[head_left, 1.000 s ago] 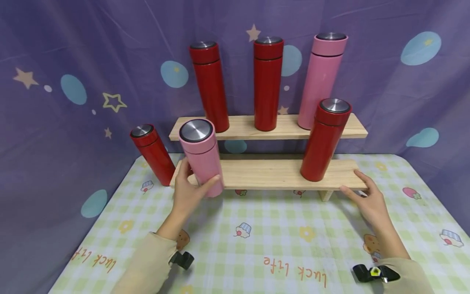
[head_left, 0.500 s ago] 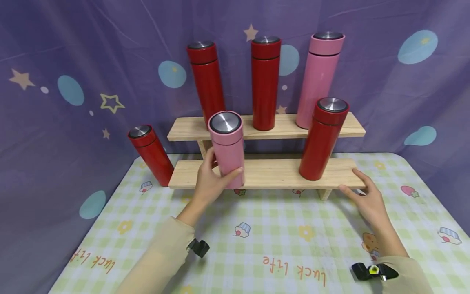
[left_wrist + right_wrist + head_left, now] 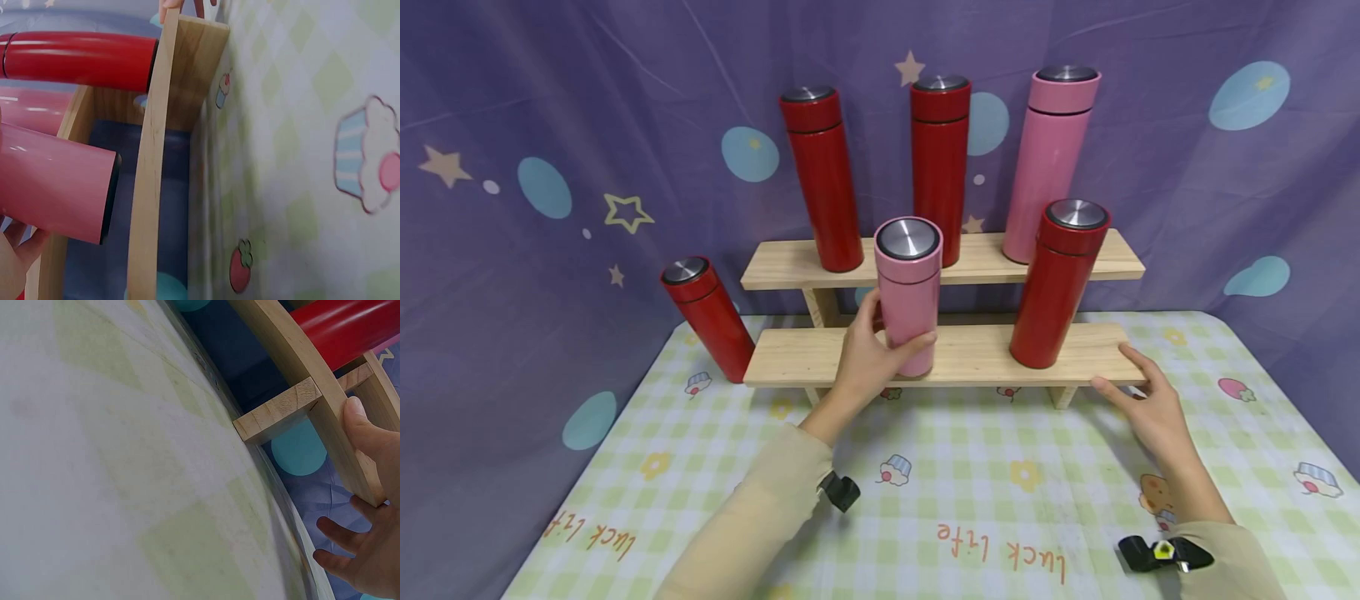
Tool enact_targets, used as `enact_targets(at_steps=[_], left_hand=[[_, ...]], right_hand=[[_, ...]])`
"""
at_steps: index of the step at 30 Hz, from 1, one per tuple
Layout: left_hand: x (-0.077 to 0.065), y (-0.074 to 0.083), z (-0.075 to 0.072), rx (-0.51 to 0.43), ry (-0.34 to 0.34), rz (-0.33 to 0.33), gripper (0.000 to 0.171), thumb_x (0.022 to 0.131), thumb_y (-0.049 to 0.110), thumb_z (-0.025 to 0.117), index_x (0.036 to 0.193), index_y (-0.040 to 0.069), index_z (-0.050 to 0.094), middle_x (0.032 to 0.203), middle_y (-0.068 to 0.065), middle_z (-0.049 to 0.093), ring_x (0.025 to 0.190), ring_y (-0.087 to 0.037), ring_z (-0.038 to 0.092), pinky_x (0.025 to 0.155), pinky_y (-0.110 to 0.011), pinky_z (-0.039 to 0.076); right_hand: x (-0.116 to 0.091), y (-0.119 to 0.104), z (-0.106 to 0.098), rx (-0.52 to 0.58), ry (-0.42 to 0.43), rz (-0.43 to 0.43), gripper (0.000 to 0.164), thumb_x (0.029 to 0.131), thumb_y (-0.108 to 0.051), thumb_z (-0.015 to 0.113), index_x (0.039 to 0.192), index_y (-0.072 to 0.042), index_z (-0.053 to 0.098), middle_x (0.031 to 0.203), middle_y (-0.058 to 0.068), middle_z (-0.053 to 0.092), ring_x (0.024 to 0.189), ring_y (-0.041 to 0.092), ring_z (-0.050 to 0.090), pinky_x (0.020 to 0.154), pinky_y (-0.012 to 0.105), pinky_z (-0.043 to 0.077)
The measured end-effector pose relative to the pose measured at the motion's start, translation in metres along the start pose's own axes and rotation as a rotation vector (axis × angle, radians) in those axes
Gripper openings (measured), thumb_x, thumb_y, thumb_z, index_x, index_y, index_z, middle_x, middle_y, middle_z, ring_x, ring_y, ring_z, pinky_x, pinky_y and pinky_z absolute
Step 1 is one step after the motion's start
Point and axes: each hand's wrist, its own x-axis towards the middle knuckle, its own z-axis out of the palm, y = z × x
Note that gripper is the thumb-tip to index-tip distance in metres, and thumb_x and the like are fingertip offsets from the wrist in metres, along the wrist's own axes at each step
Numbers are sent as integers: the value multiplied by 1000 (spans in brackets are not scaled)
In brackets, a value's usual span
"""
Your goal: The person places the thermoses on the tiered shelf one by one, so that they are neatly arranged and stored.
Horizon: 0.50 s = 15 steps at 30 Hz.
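Note:
A pink thermos bottle [image 3: 912,292] stands upright in my left hand [image 3: 867,358], thumb across its front and fingers round its far side. It overlaps the middle of the lower shelf [image 3: 973,354]. In the left wrist view, a gap shows between the dark base of the pink bottle [image 3: 56,178] and the shelf's front edge [image 3: 150,169]. My right hand [image 3: 1153,408] grips the right end of that shelf. From the right wrist, the thumb [image 3: 355,409] presses the board's front edge, with the fingers around its end. A red thermos bottle [image 3: 1056,292] stands on the lower shelf's right part.
On the upper shelf [image 3: 880,271] stand two red bottles [image 3: 823,183] and a taller pink bottle [image 3: 1048,175]. Another red bottle [image 3: 711,321] stands on the checked tablecloth [image 3: 985,492] at the shelf's left end. A purple curtain [image 3: 647,108] hangs behind.
My left hand has carried the pink bottle rightward and slightly away from me, from the lower shelf's left end to its middle. My right hand has kept its hold on the shelf.

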Motion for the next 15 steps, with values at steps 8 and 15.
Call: enact_targets(at_steps=[8, 15], left_hand=[[14, 6, 18, 9, -30, -40, 78, 77, 28, 87, 140, 13, 44, 124, -2, 59, 110, -15, 56, 94, -35, 48], [23, 5, 28, -19, -47, -83, 84, 77, 29, 87, 144, 12, 40, 133, -4, 56, 120, -15, 54, 103, -34, 43]], right_hand=[[0, 1, -1, 15, 6, 3, 84, 94, -43, 66, 160, -24, 18, 161, 23, 16, 138, 54, 25, 97, 68, 33], [0, 0, 0, 21, 6, 1, 84, 94, -43, 66, 160, -21, 18, 162, 20, 14, 138, 54, 26, 100, 69, 31]])
